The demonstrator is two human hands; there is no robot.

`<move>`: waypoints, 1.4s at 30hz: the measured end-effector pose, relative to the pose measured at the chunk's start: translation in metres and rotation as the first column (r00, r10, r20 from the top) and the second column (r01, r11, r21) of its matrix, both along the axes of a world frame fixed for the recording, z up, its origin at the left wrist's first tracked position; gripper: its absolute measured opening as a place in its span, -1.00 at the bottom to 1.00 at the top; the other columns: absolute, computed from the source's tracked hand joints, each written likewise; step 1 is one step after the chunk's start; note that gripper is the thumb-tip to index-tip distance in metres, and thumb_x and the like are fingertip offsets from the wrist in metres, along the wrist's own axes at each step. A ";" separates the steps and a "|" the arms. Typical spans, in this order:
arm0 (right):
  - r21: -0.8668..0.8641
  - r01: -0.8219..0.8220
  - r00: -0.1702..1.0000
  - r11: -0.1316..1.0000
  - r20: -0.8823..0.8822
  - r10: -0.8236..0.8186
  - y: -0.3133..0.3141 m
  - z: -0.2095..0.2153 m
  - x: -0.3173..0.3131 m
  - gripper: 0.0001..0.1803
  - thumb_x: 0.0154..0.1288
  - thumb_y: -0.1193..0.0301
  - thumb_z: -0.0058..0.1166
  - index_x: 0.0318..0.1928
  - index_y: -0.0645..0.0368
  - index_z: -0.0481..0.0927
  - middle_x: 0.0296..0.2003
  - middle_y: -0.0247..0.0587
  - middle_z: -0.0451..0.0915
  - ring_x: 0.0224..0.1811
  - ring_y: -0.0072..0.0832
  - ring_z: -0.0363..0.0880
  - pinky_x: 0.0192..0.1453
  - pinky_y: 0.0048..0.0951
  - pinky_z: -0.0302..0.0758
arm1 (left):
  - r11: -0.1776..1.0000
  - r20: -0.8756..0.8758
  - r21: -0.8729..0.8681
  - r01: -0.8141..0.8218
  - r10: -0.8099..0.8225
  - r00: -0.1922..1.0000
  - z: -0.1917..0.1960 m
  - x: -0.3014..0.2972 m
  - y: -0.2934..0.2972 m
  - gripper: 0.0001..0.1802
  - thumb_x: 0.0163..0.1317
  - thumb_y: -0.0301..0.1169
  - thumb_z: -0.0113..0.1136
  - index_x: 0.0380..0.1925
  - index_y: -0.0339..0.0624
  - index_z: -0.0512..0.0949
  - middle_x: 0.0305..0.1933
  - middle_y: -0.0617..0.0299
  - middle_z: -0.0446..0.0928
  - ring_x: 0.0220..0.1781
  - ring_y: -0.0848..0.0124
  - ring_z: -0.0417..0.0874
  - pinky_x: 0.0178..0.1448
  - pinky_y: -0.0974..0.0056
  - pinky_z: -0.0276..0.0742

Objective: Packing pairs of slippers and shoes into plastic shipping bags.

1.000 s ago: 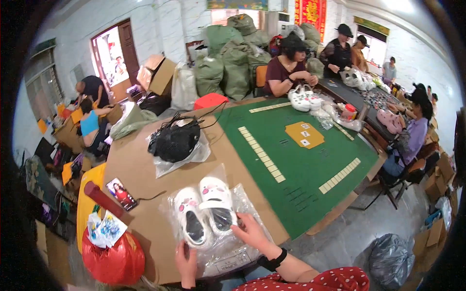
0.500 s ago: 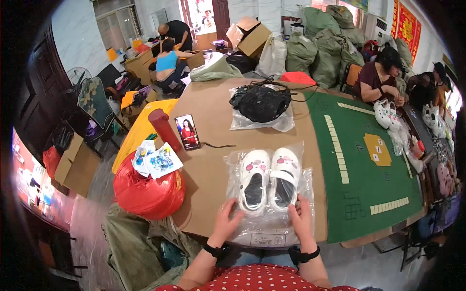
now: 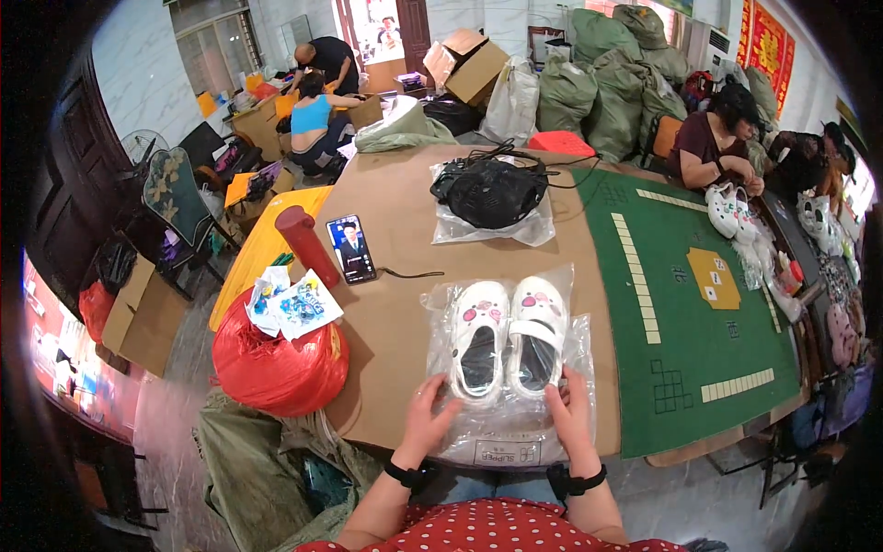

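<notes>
Tabletop [image 3: 395, 212]: brown, stretching away ahead of my hands. Clear plastic bag [image 3: 501, 419] lies flat, so I can press it down. White clogs [image 3: 508, 336] sit paired just beyond my fingertips. Left hand [image 3: 426, 419], right hand [image 3: 570, 414]: apart, palms down on the film. Bag's mouth hard to make out.

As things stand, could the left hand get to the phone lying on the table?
Probably yes. The left hand rests on the clear bag of white clogs, and the phone lies ahead to its left with only bare brown tabletop and a thin cable between them.
</notes>
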State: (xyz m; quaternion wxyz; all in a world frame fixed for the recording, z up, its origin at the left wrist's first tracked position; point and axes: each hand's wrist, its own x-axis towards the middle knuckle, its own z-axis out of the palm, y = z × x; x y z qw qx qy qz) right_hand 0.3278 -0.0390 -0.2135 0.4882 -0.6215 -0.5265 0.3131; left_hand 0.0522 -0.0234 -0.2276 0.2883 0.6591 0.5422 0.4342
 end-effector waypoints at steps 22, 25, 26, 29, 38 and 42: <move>0.015 0.003 0.999 1.000 0.032 -0.004 0.000 0.003 -0.001 -0.42 0.25 0.35 0.23 0.25 0.26 0.43 -0.04 -0.17 0.45 -0.24 -0.48 0.42 -0.20 -0.50 0.43 | 1.000 -0.001 -0.023 -0.002 0.002 1.000 0.006 0.001 -0.001 -0.38 0.19 -0.24 0.35 0.19 -0.34 0.45 0.13 -0.04 0.53 -0.02 0.20 0.62 0.08 0.19 0.56; 0.006 0.001 0.999 1.000 0.038 -0.001 0.000 0.004 -0.001 -0.42 0.25 0.35 0.23 0.25 0.26 0.43 -0.04 -0.17 0.45 -0.24 -0.48 0.43 -0.20 -0.50 0.44 | 0.999 -0.001 -0.032 -0.007 0.006 1.000 0.005 0.001 -0.001 -0.38 0.19 -0.25 0.35 0.19 -0.33 0.45 0.13 -0.05 0.53 0.00 0.19 0.63 0.09 0.20 0.57; -0.001 -0.002 0.999 1.000 0.039 0.002 0.000 0.005 -0.001 -0.42 0.25 0.35 0.23 0.25 0.27 0.43 -0.03 -0.17 0.45 -0.24 -0.48 0.43 -0.20 -0.50 0.44 | 0.999 0.002 -0.037 -0.009 0.009 1.000 0.004 0.000 -0.001 -0.38 0.19 -0.25 0.35 0.19 -0.33 0.45 0.13 -0.05 0.53 0.01 0.19 0.63 0.09 0.20 0.57; -0.001 -0.002 1.000 1.000 0.029 0.002 0.000 0.007 -0.002 -0.42 0.25 0.35 0.23 0.25 0.28 0.43 -0.03 -0.16 0.45 -0.24 -0.47 0.43 -0.20 -0.50 0.44 | 1.000 0.000 -0.024 -0.003 0.003 1.000 0.002 0.000 -0.001 -0.38 0.19 -0.25 0.34 0.19 -0.33 0.45 0.14 -0.05 0.53 0.03 0.17 0.63 0.10 0.20 0.57; -0.013 0.002 0.998 1.000 0.068 -0.001 0.001 0.004 0.000 -0.43 0.25 0.35 0.22 0.24 0.27 0.43 -0.05 -0.15 0.45 -0.24 -0.45 0.44 -0.19 -0.48 0.45 | 1.000 -0.026 -0.019 -0.001 0.000 1.000 0.005 0.000 0.000 -0.38 0.18 -0.24 0.35 0.19 -0.33 0.45 0.13 -0.04 0.53 -0.02 0.20 0.63 0.07 0.20 0.57; -0.011 0.003 0.998 1.000 0.067 -0.002 0.001 0.004 0.000 -0.43 0.25 0.34 0.22 0.24 0.27 0.43 -0.06 -0.15 0.45 -0.24 -0.44 0.44 -0.19 -0.48 0.45 | 1.000 -0.002 -0.024 -0.010 0.009 1.000 0.006 0.001 -0.001 -0.38 0.18 -0.24 0.35 0.19 -0.33 0.45 0.14 -0.04 0.53 -0.01 0.20 0.63 0.08 0.20 0.57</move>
